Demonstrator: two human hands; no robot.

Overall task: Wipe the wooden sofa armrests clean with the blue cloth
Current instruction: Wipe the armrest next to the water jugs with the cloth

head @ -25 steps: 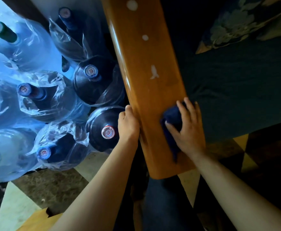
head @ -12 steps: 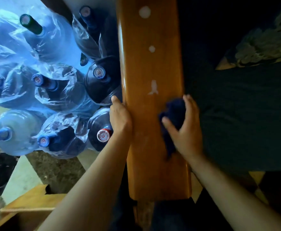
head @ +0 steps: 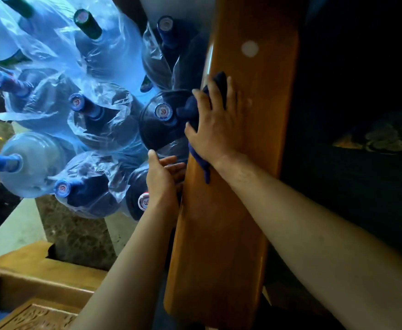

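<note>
A long polished wooden armrest (head: 231, 222) runs from the bottom centre up to the top right of the view. One pale spot (head: 250, 48) shows on its far part. My right hand (head: 219, 125) lies flat on the armrest's left edge and presses the dark blue cloth (head: 191, 110) against it; cloth ends stick out above my fingers and below my wrist. My left hand (head: 161, 182) rests against the armrest's left side, lower down, fingers partly spread and holding nothing.
Several large blue water jugs (head: 95, 115), some wrapped in clear plastic, stand packed on the floor left of the armrest. A dark sofa seat (head: 350, 186) lies to the right. Carved wooden furniture (head: 28, 294) sits at the bottom left on the tiled floor.
My right hand has slid the cloth from the armrest's right half up and across to its left edge, over the streak mark. The left hand dropped slightly down the side.
</note>
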